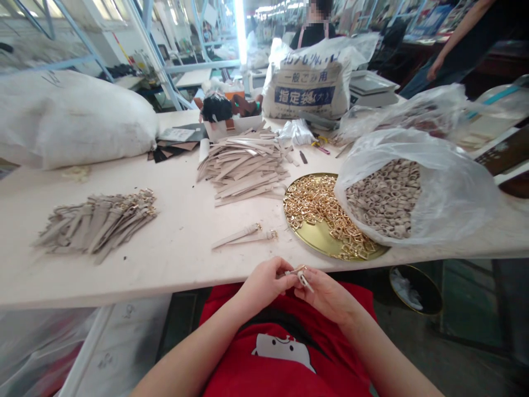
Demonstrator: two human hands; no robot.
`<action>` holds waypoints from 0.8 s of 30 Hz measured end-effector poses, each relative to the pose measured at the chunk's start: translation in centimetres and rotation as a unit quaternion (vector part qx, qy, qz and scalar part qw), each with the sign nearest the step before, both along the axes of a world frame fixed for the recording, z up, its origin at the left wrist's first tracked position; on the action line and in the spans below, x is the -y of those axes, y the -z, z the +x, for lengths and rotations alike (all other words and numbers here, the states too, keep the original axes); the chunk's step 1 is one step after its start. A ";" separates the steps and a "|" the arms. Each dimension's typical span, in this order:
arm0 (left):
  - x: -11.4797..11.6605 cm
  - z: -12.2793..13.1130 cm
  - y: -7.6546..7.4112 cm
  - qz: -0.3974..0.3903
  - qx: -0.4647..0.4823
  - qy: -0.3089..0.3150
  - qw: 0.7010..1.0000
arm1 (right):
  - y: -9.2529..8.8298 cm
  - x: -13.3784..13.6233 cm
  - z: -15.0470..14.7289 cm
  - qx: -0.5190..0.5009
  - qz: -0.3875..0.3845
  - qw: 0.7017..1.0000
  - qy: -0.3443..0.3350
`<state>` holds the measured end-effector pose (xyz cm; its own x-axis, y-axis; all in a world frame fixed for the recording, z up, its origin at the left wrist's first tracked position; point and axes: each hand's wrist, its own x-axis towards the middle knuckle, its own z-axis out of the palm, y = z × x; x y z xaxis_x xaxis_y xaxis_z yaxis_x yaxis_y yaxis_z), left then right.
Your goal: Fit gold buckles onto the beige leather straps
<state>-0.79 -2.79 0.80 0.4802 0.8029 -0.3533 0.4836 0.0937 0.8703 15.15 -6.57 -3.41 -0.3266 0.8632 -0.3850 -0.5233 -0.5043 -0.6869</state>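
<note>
Both your hands pinch a strap (306, 283), lower centre.
Your left hand (268, 280) and right hand (324, 289) close their fingertips on it, near a glint of gold. Just beyond lie two buckled straps (239, 238); with the pile (99, 223) at left, they look done. Strips (246, 165) at centre, buckles (309, 196) on a tray (316, 238) and loops (388, 193) in a bag (454, 193) at right seem left to use. The pale table (177, 220) carries sacks (74, 121) along its back; a person (316, 30) shows at top.

Room between strap pile (99, 223) and loose strips (246, 165); open bag (452, 193) blocks right
</note>
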 end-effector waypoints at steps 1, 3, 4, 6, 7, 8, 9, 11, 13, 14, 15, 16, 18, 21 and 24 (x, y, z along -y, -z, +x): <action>0.2 -0.1 -0.1 -0.011 0.010 -0.008 1.000 | -0.1 0.0 -0.1 0.022 0.015 0.999 0.023; 0.5 -0.3 -0.3 -0.030 0.034 -0.021 0.999 | -0.2 -0.2 -0.3 0.094 0.048 0.992 0.072; 0.6 -0.3 -0.3 -0.037 0.046 -0.025 0.998 | -0.3 -0.2 -0.4 0.141 0.066 0.983 0.094; 0.7 -0.3 -0.3 -0.036 0.056 -0.033 0.997 | -0.3 -0.3 -0.7 0.235 0.099 0.957 0.136; 0.7 -0.2 -0.1 -0.027 0.050 -0.037 0.998 | -0.4 -0.3 -0.8 0.274 0.110 0.943 0.155; 0.7 -0.1 0.1 -0.016 0.041 -0.040 0.998 | -0.4 -0.3 -0.8 0.305 0.119 0.929 0.170; 0.7 0.0 0.4 -0.007 0.032 -0.042 0.999 | -0.3 -0.3 -0.9 0.329 0.125 0.920 0.173; 0.5 0.1 1.0 -0.008 0.023 -0.041 0.999 | -0.1 -0.2 -0.8 0.363 0.135 0.911 0.141; 0.4 0.2 1.6 -0.032 0.026 -0.036 0.998 | 0.3 -0.2 -0.7 0.389 0.142 0.905 0.096; 0.3 0.2 1.9 -0.046 0.030 -0.034 0.998 | 0.6 -0.2 -0.7 0.409 0.145 0.897 0.088; 0.2 0.2 2.0 -0.058 0.036 -0.032 0.997 | 0.9 -0.2 -0.7 0.435 0.150 0.883 0.094; 0.0 0.2 2.2 -0.069 0.043 -0.028 0.996 | 1.2 -0.3 -0.7 0.465 0.157 0.864 0.110; -0.3 0.2 2.3 -0.084 0.061 -0.016 0.995 | 1.7 -0.5 -0.9 0.522 0.174 0.823 0.144; -0.9 0.2 2.4 -0.114 0.074 -0.021 0.990 | 2.0 -1.0 -1.0 0.544 0.195 0.803 0.145; -1.3 0.1 2.7 -0.147 0.081 -0.046 0.985 | 1.9 -1.4 -0.5 0.502 0.202 0.837 0.077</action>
